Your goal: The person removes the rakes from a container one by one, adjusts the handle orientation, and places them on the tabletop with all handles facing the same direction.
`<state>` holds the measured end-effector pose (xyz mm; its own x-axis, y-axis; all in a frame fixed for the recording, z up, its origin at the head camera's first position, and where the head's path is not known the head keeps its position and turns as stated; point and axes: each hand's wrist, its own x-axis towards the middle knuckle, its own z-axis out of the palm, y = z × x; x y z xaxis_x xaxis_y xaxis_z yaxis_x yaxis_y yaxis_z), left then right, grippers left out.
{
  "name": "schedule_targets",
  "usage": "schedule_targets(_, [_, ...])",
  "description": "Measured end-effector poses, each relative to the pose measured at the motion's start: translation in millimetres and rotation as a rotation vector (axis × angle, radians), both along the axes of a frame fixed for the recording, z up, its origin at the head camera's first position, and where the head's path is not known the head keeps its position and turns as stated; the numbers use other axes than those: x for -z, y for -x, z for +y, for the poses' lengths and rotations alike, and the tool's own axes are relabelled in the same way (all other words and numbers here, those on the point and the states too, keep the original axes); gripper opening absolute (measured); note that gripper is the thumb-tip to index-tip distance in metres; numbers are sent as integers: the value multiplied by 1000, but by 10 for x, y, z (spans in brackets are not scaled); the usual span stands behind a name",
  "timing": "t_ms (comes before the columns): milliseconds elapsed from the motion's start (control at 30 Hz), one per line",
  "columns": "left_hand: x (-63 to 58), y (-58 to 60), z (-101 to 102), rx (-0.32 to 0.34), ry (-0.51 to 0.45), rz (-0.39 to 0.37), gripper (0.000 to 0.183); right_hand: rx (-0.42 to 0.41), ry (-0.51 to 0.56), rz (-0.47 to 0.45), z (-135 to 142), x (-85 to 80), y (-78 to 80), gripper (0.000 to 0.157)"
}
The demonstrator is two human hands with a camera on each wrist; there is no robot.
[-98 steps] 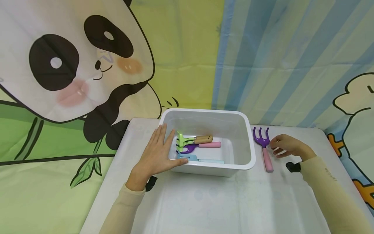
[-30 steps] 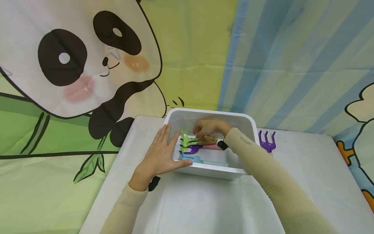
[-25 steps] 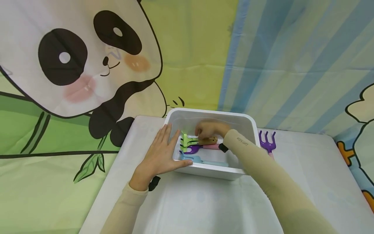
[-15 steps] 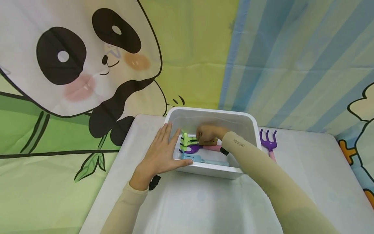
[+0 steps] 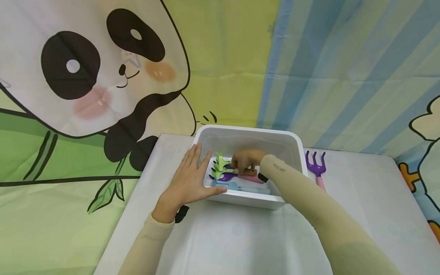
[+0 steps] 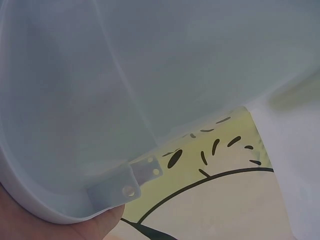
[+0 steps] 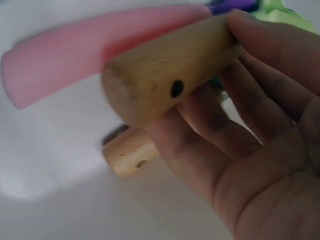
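Observation:
A white bin [image 5: 254,196] holds several small garden tools. My right hand [image 5: 247,158] reaches inside and pinches the wooden handle [image 7: 170,70] of a green hand rake [image 5: 220,172], fingers and thumb around it. A second wooden handle [image 7: 131,150] lies beneath. Beside it rests a purple tool with a pink handle [image 7: 100,55], partly covered by the rake. Along the front wall lies a light blue rake [image 5: 247,189]. My left hand [image 5: 185,177] spreads over the bin's left end, fingers straight, thumb along the front rim.
To the right of the bin, a purple fork [image 5: 315,168] with a pink handle lies on the white table [image 5: 233,244]. A printed curtain [image 5: 223,76] hangs right behind the bin. My right sleeve [image 5: 309,198] crosses the bin's right front corner.
My right hand came from beside the purple fork into the bin and took hold of a green rake's handle. That rake has shifted toward the front. The left hand stays on the bin.

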<state>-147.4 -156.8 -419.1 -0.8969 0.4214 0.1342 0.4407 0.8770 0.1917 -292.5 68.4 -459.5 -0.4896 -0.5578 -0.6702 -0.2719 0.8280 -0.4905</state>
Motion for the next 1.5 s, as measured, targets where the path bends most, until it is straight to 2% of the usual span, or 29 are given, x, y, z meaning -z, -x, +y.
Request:
schedule_targets(100, [-7, -3, 8, 2, -3, 1, 125, -10, -5, -79, 23, -53, 4, 18])
schedule_targets(200, [-7, -2, 12, 4, -5, 3, 125, 3, -17, -138, 38, -102, -10, 28])
schedule_targets(367, [-7, -15, 20, 10, -15, 4, 124, 46, -43, -175, 55, -144, -41, 46])
schedule_targets(467, [-2, -16, 26, 16, -21, 10, 123, 68, -36, -225, 75, -181, -54, 46])
schedule_targets(633, [9, -6, 35, 21, -25, 13, 122, 43, -3, -324, 102, -269, -61, 42])
schedule_targets(733, [9, -4, 39, 20, -26, 13, 122, 19, 12, -331, 115, -312, -59, 42])
schedule_targets(900, [-2, -9, 38, 15, -22, 6, 123, 34, 24, -330, 170, -426, -59, 40])
schedule_targets(1200, [-3, -11, 14, -3, -14, 1, 124, 56, 69, -285, 443, -822, -101, 37])
schedule_targets(1500, [-8, -14, 15, -9, -10, -4, 125, 101, 197, -225, 745, -1153, -246, 43])
